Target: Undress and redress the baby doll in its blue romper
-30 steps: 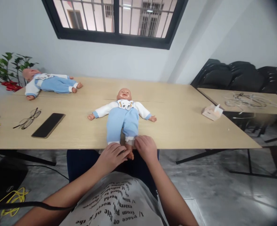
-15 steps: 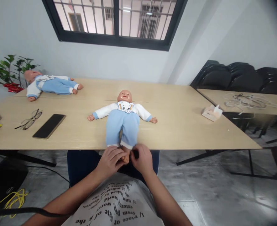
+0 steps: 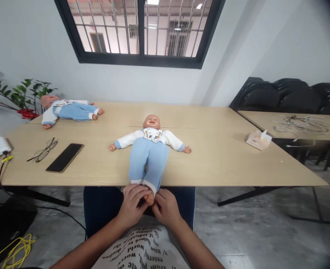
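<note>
On its back at the table's front edge lies a baby doll (image 3: pixel 149 149) in blue trousers and a white top with an elephant bib, arms spread. Its feet reach over the edge toward me. My left hand (image 3: pixel 134 203) is closed round the doll's foot (image 3: pixel 149 198) on its left side. Close against the other side of the same foot, my right hand (image 3: pixel 166 207) has its fingers curled at the trouser cuff; the fingertips are partly hidden. The doll's other foot is hidden behind my left hand.
A second doll (image 3: pixel 74 110) lies at the back left beside a plant (image 3: pixel 27 91). Glasses (image 3: pixel 43 150) and a black phone (image 3: pixel 65 157) lie on the left. A small open box (image 3: pixel 258 140) stands on the right. A blue chair (image 3: pixel 97 205) is under the table edge.
The view has tilted up slightly. The doll's leg cuff now sits lower over the ankle, and my right hand has shifted slightly down beside the foot.
</note>
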`<state>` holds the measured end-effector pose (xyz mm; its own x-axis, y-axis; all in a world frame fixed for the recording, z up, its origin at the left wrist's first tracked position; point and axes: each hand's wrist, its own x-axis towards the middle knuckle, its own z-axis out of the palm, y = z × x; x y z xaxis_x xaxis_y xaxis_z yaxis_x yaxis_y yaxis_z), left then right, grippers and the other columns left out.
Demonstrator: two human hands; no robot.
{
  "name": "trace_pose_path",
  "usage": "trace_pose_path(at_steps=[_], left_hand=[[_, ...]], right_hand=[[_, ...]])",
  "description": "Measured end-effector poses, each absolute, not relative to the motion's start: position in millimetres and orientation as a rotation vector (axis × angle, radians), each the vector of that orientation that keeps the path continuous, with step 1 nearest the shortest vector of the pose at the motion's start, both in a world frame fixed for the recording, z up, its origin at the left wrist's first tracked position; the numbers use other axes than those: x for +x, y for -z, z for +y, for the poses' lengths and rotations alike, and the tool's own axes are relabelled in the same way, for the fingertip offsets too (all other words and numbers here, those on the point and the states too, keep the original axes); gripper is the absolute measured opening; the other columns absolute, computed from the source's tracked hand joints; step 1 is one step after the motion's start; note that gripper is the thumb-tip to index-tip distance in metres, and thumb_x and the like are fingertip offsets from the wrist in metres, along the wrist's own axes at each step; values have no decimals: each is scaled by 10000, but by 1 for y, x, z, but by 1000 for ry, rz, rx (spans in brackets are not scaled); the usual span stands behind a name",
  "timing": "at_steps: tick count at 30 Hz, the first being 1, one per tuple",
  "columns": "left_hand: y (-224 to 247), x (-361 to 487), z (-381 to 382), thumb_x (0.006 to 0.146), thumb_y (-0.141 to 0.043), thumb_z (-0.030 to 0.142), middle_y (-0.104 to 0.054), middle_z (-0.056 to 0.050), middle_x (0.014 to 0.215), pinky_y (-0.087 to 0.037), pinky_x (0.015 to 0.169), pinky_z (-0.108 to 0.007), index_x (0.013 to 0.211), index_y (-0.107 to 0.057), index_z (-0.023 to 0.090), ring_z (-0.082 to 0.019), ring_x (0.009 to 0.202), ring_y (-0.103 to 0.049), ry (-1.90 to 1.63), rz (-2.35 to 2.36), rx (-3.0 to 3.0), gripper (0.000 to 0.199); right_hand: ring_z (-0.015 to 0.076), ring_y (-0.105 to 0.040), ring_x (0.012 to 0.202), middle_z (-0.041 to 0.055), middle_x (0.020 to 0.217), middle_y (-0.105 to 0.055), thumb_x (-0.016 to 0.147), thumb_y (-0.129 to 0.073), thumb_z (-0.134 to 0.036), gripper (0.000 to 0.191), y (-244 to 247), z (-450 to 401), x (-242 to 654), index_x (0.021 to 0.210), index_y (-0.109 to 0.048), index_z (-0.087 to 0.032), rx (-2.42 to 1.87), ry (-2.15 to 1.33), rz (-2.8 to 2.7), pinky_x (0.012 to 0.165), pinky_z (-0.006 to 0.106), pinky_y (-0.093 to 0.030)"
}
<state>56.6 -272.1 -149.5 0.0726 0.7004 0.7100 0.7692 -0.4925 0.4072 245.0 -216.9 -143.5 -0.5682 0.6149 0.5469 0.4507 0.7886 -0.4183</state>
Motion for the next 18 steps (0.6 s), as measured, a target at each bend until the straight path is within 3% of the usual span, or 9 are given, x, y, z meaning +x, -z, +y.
trace_pose_path(at_steps=[4, 7, 10, 13, 15, 18], left_hand=[[151, 63, -274, 969, -660, 332, -710, -78, 1249, -393, 1073, -512, 1162, -709, 277, -292, 1205, -562, 1329, -1579, -2193, 207], [148, 64, -273, 944, -684, 321, -668, -88, 1344, -380, 1107, -549, 1143, -722, 292, -314, 1279, -535, 1271, -1585, -2207, 204], [145, 59, -273, 929, -699, 334, -588, -111, 1461, -392, 1111, -569, 1165, -714, 285, -334, 1337, -511, 1186, -1562, -2307, 242], [140, 47, -276, 914, -698, 476, -499, -139, 1546, -396, 1109, -594, 1282, -664, 282, -369, 1381, -475, 1190, -1538, -2425, 418], [136, 35, -274, 949, -614, 549, -454, -160, 1578, -387, 1133, -603, 1396, -585, 264, -371, 1414, -449, 1343, -1600, -2419, 530], [125, 15, -252, 1041, -457, 484, -427, -145, 1606, -361, 1199, -555, 1489, -485, 251, -314, 1478, -409, 1748, -1899, -2219, 506]], right_hand=[[171, -519, 652, 26, 734, -572, 891, -492, -157, 155, 143, -223, 256, 764, -565, -209, -918, -354, -2225, 597, 304, -349], [176, -578, 710, 27, 769, -595, 1001, -426, -214, 232, 131, -214, 261, 843, -596, -209, -1046, -468, -2035, 657, 297, -427], [201, -646, 843, 70, 985, -681, 1039, -440, -329, 238, 120, -194, 260, 1087, -636, -203, -1150, -621, -1828, 795, 342, -523], [243, -673, 1038, 137, 1294, -656, 999, -523, -420, 393, 114, -164, 258, 1319, -586, -200, -1213, -851, -1610, 941, 422, -552], [276, -627, 1224, 149, 1420, -603, 955, -586, -448, 490, 110, -141, 255, 1379, -564, -204, -1231, -1021, -1400, 1033, 454, -524], [286, -550, 1365, 111, 1491, -574, 935, -598, -475, 532, 102, -107, 245, 1406, -562, -232, -1169, -1249, -1120, 1076, 469, -503]])
